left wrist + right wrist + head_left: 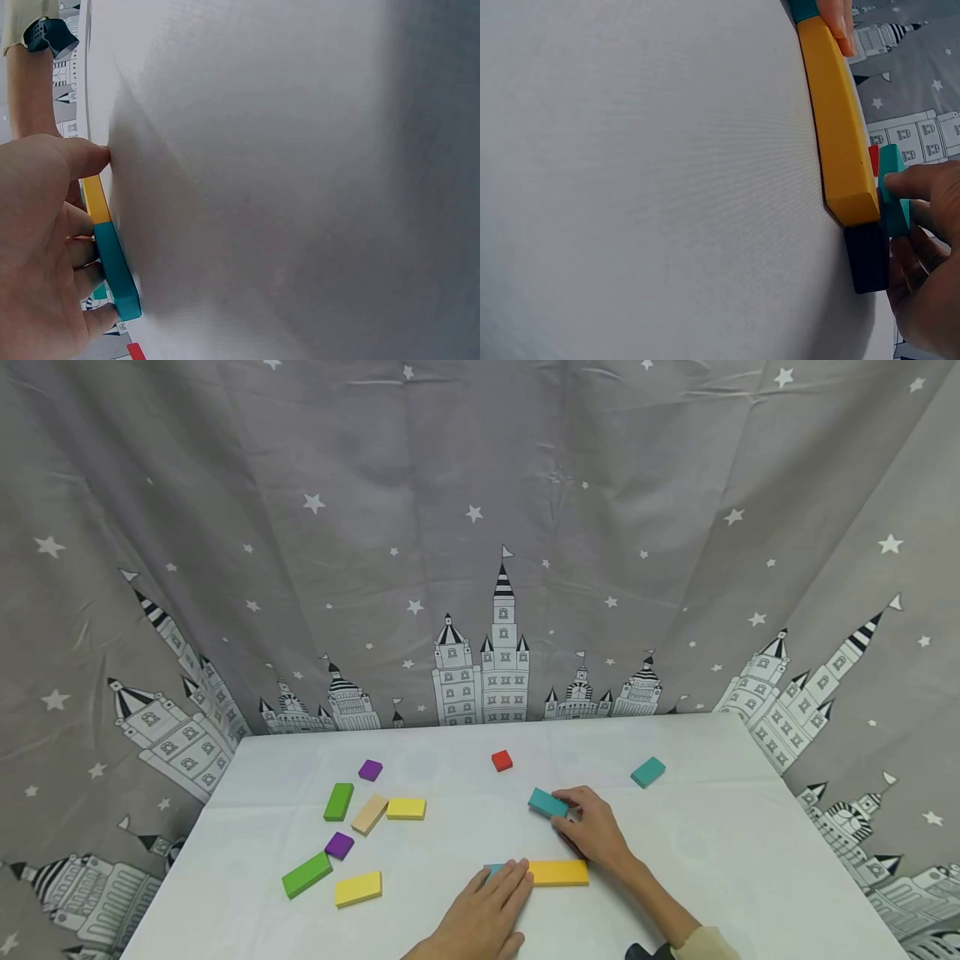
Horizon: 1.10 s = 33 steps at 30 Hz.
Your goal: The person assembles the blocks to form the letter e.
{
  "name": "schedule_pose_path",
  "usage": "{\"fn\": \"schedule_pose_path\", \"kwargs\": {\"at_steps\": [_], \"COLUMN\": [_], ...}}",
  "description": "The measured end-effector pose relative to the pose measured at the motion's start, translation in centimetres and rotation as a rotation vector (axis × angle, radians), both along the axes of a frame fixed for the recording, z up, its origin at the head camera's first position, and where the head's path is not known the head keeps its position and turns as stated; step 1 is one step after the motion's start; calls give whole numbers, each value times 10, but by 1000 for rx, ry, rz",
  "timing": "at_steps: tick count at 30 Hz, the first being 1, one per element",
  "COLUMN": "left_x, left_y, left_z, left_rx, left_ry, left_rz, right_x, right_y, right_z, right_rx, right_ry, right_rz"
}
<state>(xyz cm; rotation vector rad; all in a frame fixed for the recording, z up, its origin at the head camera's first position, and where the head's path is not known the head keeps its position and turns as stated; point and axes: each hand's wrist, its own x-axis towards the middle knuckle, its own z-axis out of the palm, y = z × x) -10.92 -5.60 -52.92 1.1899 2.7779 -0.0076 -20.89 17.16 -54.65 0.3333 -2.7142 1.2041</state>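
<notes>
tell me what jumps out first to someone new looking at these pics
Two hands at the near middle of the white table: the right hand pinches a teal block, and the left hand rests on a teal block beside a long yellow block. Coloured blocks lie scattered left.

The head view looks forward and down over the whole table (720, 860) from above; both wrist views sit low and close, skimming its white surface. All three share the yellow block (558, 872) (93, 199) (840, 127), seen from opposite ends by the wrists
</notes>
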Motion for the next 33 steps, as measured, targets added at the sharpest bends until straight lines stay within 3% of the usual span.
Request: {"fn": "schedule_pose_path", "kwargs": {"at_steps": [8,22,33], "left_x": [0,0,0], "left_y": [2,2,3], "left_z": [2,1,2], "left_rx": [-20,-19,-14], "left_ry": [-31,-3,-40], "left_rz": [13,16,30], "right_x": [3,7,7], "right_y": [-3,-6,-8], "right_z": [-2,-5,-8], "right_rx": [18,41,55], "right_ry": [-12,-26,-24], "right_rz": [-4,-3,-4]}}
